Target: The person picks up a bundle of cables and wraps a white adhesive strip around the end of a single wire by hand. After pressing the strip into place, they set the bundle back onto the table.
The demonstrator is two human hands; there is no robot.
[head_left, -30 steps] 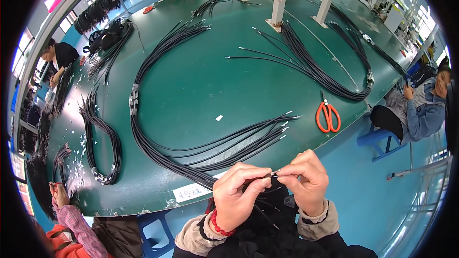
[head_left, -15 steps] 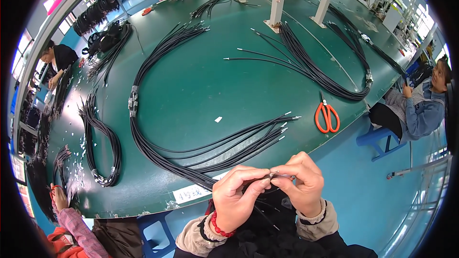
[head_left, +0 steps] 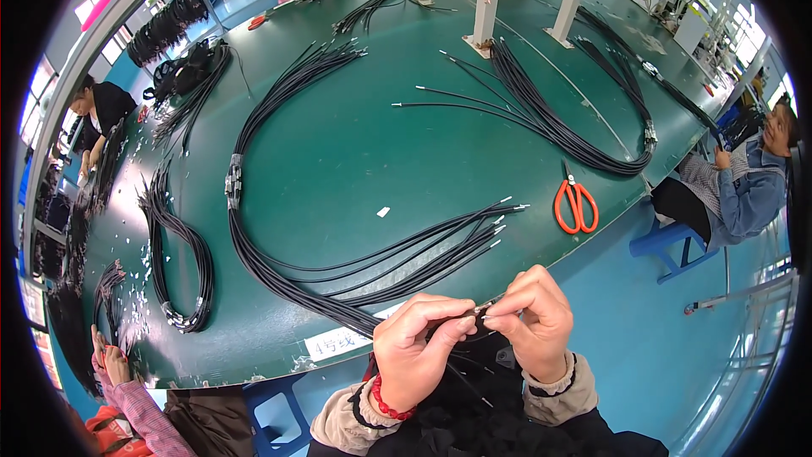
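Just past the near table edge, both my hands are closed in pinches, fingertips almost meeting. My left hand [head_left: 419, 351], a red bead bracelet at its wrist, grips a thin black cable between thumb and forefinger. Opposite it, my right hand [head_left: 539, 322] pinches the end of that cable [head_left: 480, 310]; fingers hide most of the tip. More black cable ends [head_left: 469, 382] hang below, in front of my dark clothing. From beside my left hand a bundle of black cables [head_left: 254, 258] curves across the table, bound with clear tape, its silvery tips fanning toward the right.
Orange-handled scissors [head_left: 576, 206] lie near the right edge of the green table [head_left: 364, 152]. Other cable bundles [head_left: 567, 140] rest around white posts [head_left: 484, 4]. A white scrap [head_left: 383, 211] lies mid-table. Co-workers sit around it; a blue stool [head_left: 668, 241] stands at right.
My right fingertips have shifted slightly and drawn a little apart from my left ones. My left hand stays nearly in place. At lower left, a co-worker's hands have moved together.
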